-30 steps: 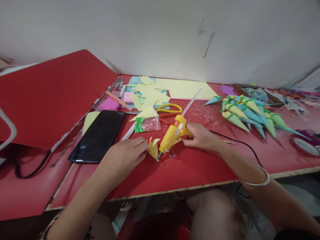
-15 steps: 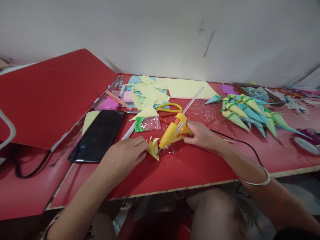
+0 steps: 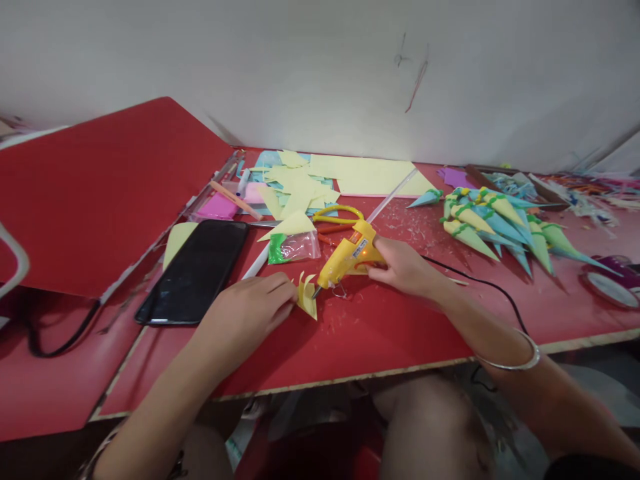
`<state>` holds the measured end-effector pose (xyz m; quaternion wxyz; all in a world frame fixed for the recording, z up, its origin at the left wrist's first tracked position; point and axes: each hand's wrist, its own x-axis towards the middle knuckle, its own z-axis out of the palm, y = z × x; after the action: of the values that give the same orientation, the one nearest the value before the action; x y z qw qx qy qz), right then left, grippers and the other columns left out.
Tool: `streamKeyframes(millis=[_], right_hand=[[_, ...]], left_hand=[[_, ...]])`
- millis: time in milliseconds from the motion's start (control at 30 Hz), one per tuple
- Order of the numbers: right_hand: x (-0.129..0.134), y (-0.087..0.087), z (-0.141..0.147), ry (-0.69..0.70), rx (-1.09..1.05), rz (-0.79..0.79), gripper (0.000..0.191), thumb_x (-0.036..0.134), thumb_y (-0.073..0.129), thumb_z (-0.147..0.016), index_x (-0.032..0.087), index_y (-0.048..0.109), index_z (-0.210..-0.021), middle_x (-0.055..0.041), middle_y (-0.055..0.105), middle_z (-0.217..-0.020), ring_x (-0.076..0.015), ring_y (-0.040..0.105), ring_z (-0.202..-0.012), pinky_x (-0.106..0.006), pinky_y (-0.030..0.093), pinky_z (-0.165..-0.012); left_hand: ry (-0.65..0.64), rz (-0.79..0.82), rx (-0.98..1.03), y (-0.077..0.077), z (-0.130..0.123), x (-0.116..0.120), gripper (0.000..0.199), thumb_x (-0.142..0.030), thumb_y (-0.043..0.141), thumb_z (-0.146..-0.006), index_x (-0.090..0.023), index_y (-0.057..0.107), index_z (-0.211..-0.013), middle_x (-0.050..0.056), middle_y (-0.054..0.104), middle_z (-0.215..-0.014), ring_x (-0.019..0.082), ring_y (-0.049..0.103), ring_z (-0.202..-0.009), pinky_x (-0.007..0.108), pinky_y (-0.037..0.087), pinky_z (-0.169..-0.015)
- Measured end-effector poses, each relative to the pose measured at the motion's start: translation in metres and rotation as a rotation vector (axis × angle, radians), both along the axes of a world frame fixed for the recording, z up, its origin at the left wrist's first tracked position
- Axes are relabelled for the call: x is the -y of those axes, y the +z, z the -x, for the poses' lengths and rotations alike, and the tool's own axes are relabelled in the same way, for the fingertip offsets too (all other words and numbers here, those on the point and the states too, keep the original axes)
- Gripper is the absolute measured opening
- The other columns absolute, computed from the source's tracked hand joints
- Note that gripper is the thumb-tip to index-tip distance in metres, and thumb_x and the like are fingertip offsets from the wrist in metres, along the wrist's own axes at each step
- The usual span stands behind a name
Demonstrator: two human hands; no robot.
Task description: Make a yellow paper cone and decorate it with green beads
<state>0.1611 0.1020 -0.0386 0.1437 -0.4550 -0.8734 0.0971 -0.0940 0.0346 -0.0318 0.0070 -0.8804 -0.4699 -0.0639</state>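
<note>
My right hand [image 3: 403,268] grips a yellow hot glue gun [image 3: 346,259] with a clear glue stick poking out of its back. The nozzle points down-left at a small folded yellow paper piece [image 3: 307,297]. My left hand [image 3: 250,313] pinches that paper piece against the red table [image 3: 380,333]. A black cord [image 3: 480,287] runs from the gun toward the table's front edge on the right.
A black phone [image 3: 197,270] lies left of my left hand. Behind the gun are yellow-handled scissors [image 3: 339,215], a small plastic bag [image 3: 294,247], loose yellow and blue paper cut-outs [image 3: 295,183]. Several paper cones [image 3: 493,223] lie at right. A red board [image 3: 95,187] leans at left.
The glue gun has shifted slightly up and left, its nozzle moving closer to the top of the yellow paper piece. My left hand has stayed on the paper.
</note>
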Motion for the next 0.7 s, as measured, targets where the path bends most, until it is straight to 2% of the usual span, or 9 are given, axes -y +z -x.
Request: streamKeyframes(millis=[133,467,700], right_hand=[[-0.0004,-0.0017,-0.0013,0.002,-0.042,-0.024,0.017,0.027,0.053,-0.076,0.018,0.049,-0.09,-0.0056,0.061,-0.079,-0.0192,0.056,-0.068,-0.025,0.034,-0.056],[-0.0001,0.0027,0.0005,-0.039,-0.02,-0.042,0.02,0.022,0.052,-0.075,0.019,0.048,-0.094,-0.0043,0.061,-0.077,-0.0187,0.055,-0.064,-0.024,0.032,-0.053],[-0.0003,0.0027,-0.0002,-0.063,-0.013,-0.062,0.023,0.025,0.051,-0.076,0.018,0.048,-0.098,-0.0055,0.061,-0.078,-0.0204,0.056,-0.066,-0.026,0.032,-0.054]], left_hand=[[0.008,-0.007,-0.01,0.001,-0.0008,0.0006,0.016,-0.017,0.043,-0.083,-0.019,0.054,-0.073,0.001,0.061,-0.074,0.016,0.055,-0.065,0.027,0.038,-0.056],[-0.012,-0.029,0.013,-0.0035,0.0017,-0.0015,0.018,-0.021,0.041,-0.084,-0.02,0.055,-0.074,0.001,0.061,-0.075,0.016,0.056,-0.067,0.026,0.039,-0.058],[0.001,-0.002,0.002,-0.0015,0.0011,-0.0017,0.018,-0.021,0.042,-0.083,-0.02,0.056,-0.072,0.002,0.061,-0.075,0.016,0.056,-0.066,0.027,0.04,-0.056]])
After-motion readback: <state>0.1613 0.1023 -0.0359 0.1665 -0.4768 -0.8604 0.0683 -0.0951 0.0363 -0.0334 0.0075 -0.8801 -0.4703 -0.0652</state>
